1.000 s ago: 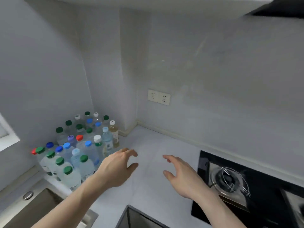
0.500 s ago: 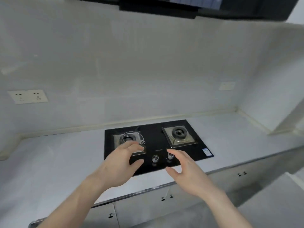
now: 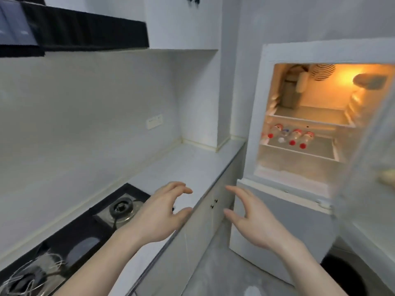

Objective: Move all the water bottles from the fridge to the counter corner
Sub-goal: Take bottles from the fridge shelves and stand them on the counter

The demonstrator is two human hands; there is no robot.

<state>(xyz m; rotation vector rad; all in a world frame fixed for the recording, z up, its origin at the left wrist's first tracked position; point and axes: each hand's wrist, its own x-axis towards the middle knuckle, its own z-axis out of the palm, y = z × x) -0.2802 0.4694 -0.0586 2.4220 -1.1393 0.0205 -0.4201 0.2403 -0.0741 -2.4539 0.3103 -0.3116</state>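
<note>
Your left hand [image 3: 159, 218] and right hand [image 3: 254, 225] hang empty, fingers loosely spread; clear plastic bottles [image 3: 296, 136] lie in the lit fridge [image 3: 258, 116], frame right.

Your fridge [image 3: 256, 129] stands open at the far end of the counter [image 3: 188, 165], white outside, its inside lit warm yellow. On its middle shelf [image 3: 316, 146] you have a row of clear bottles [image 3: 295, 136] lying on their sides, caps toward you. Three show red caps; one between them shows a pale cap and a bluish label. A further red cap peeks at the shelf's left edge, partly hidden. The bottles lie close together, at the left and middle of the shelf. The counter is pale grey and runs from the hob to the fridge's side.
</note>
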